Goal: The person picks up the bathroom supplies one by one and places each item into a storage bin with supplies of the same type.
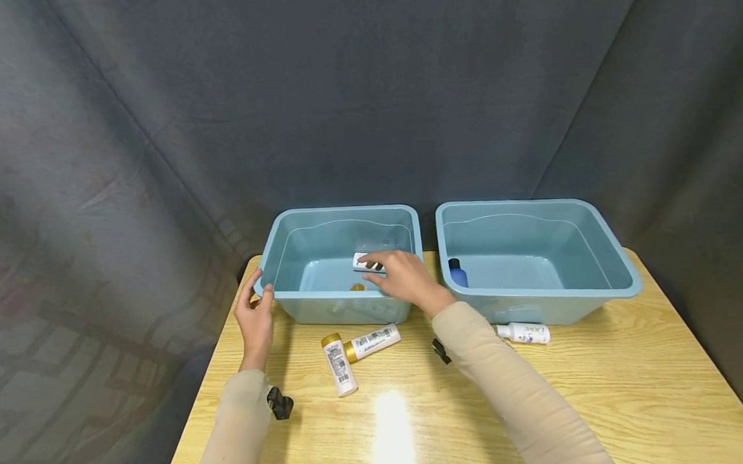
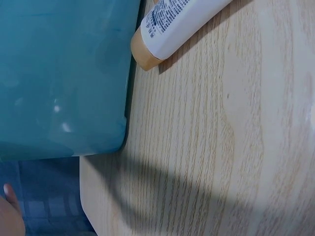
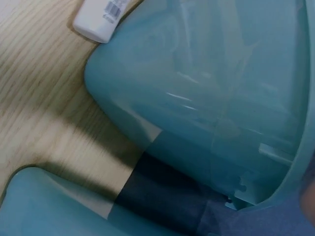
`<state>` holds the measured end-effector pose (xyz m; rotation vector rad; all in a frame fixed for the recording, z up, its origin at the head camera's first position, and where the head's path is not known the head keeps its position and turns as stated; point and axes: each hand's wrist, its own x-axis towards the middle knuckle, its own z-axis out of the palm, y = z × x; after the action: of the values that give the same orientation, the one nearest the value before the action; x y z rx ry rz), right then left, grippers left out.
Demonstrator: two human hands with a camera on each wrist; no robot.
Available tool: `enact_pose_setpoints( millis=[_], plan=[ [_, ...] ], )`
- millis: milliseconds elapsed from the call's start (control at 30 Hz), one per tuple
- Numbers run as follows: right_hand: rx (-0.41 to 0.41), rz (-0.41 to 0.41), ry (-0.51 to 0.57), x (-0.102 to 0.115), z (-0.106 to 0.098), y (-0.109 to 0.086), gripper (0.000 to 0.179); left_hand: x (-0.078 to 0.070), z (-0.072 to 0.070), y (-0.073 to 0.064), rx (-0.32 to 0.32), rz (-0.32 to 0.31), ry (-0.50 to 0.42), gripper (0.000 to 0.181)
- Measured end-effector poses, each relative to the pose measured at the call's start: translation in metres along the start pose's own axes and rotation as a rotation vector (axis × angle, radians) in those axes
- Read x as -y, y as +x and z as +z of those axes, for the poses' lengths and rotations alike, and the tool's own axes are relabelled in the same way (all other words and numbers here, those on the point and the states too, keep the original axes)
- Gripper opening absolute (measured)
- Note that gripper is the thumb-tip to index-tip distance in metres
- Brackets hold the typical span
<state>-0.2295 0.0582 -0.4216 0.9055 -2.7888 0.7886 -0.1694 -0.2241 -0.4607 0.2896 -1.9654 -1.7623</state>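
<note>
My right hand [image 1: 405, 279] reaches over the front rim of the left blue bin [image 1: 350, 309], thumb and fingers apart. Below its fingertips lies a white bottle [image 1: 362, 261], partly hidden by the hand; I cannot tell whether they touch. Nearer the front wall a gold cap [image 1: 357, 286] shows, the rest of that item hidden. My left hand [image 1: 255, 327] is at the bin's front left corner, fingers and thumb spread about the rim. On the table before this bin lie two white bottles with gold caps, one angled toward me [image 1: 340, 368], the other sideways [image 1: 374, 342].
A second blue bin [image 1: 548, 295] stands to the right, holding a blue bottle [image 1: 458, 276] with a black cap. In front of it a white Dove bottle [image 1: 528, 333] lies on the wooden table [image 1: 633, 380]. A dark curtain [image 1: 354, 108] hangs behind.
</note>
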Motion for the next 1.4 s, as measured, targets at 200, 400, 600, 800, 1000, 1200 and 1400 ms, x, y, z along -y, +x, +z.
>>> enact_pose_setpoints(
  millis=[200,400,600,800,1000,1200,1400],
  plan=[
    [-0.061,-0.033,0.038,0.004,-0.003,-0.001,0.032,-0.001,0.000,-0.001,0.003,0.003,0.000,0.042],
    [-0.117,-0.080,0.058,0.009,-0.004,-0.006,0.028,-0.001,0.000,-0.001,0.005,0.009,-0.007,0.042],
    [-0.202,-0.145,0.058,0.012,-0.002,-0.013,0.026,-0.002,0.000,-0.002,0.009,0.005,-0.004,0.042],
    [-0.247,-0.184,0.062,0.015,-0.001,-0.020,0.026,-0.001,0.000,-0.002,0.008,0.006,-0.010,0.042],
    [-0.262,-0.225,0.050,0.020,-0.002,-0.025,0.027,-0.001,0.000,-0.001,0.016,-0.007,-0.013,0.043],
    [-0.308,-0.276,0.064,0.025,0.001,-0.029,0.027,0.001,0.000,0.000,0.027,-0.012,-0.023,0.043],
    [-0.335,-0.345,0.102,0.028,0.006,-0.034,0.028,0.001,0.002,0.001,0.023,-0.006,-0.014,0.043]
  ],
)
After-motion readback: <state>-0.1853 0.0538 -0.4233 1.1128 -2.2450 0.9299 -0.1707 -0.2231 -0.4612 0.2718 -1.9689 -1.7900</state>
